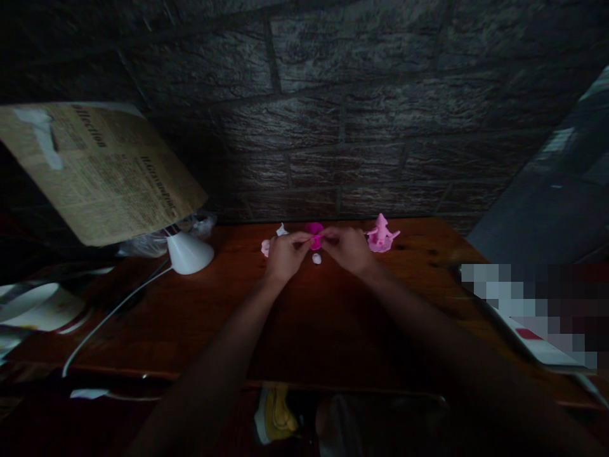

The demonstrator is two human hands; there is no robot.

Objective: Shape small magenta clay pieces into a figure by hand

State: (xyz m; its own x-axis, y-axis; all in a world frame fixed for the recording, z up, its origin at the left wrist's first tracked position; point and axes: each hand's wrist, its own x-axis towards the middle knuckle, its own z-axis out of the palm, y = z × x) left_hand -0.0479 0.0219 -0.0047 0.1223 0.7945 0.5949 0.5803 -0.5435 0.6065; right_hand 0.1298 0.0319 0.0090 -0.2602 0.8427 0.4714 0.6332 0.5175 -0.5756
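Observation:
My left hand (286, 255) and my right hand (351, 249) meet near the back of the wooden table. Both have their fingers pinched on a small bright pink piece (314, 238), too small and dark to name more exactly. A magenta round thing (314, 226) shows just behind the fingertips. In front of them lies a small whitish lump (316, 258). Close to my left hand are a pale pink lump (265, 247) and a white pointed scrap (281, 229). A pink modelled figure (380, 233) with a pointed top and outstretched arms stands beyond my right hand.
A lamp with a newsprint shade (118, 178) and white base (190, 254) stands at left, its cable (114, 311) crossing the table (228, 317). A white cup (42, 309) lies tilted at far left. A brick-patterned wall (309, 120) rises behind; a pale flat object (528, 330) is at right.

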